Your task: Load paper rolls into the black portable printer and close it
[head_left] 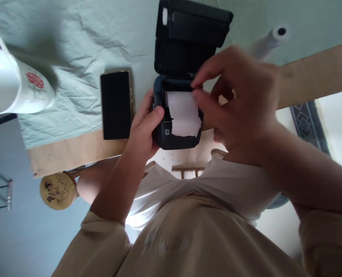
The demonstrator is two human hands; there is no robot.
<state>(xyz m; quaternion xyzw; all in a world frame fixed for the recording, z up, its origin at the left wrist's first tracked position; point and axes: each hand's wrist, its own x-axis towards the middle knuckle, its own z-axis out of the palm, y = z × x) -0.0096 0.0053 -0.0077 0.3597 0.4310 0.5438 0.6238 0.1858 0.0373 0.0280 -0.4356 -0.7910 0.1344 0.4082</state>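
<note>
A small black printer [176, 138] sits at the table's near edge with its lid [191, 34] swung open and back. White paper [184, 115] with a torn edge lies across its open bay. My left hand [143, 130] grips the printer's left side, thumb on its front corner. My right hand [237, 100] hovers over the right side, its fingertips touching the top edge of the paper near the hinge.
A black phone [116, 104] lies face up left of the printer. A white cup with a red flower [14, 86] stands at far left on the pale green cloth [81, 42]. A spare paper roll [270, 40] lies at back right. A round wooden stool [58, 190] is below the table.
</note>
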